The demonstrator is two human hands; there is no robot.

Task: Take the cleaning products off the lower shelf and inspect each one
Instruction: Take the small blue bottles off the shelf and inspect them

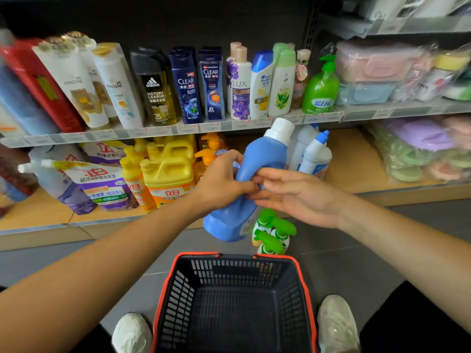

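Above the basket [178, 289], the left hand [221, 182] grips the blue bottle [262, 154] at its narrow waist, fingers [239, 186] curled round it. The right hand [300, 197] lies almost flat, fingers straight against the same waist. The bottle is tilted, off the lower shelf [351, 161]. It is probably heavy with liquid, in stiff, slick plastic, so hold the waist and support the base.

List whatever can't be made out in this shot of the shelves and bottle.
Head view only:
- blue bottle: label turned sideways, partly covered by the left hand and right hand.
- price tags on the upper shelf rail: too small, blurred.
- green spray bottles: partly behind the blue bottle, labels unreadable.
- blue packs at the left edge: blurred, cut off.
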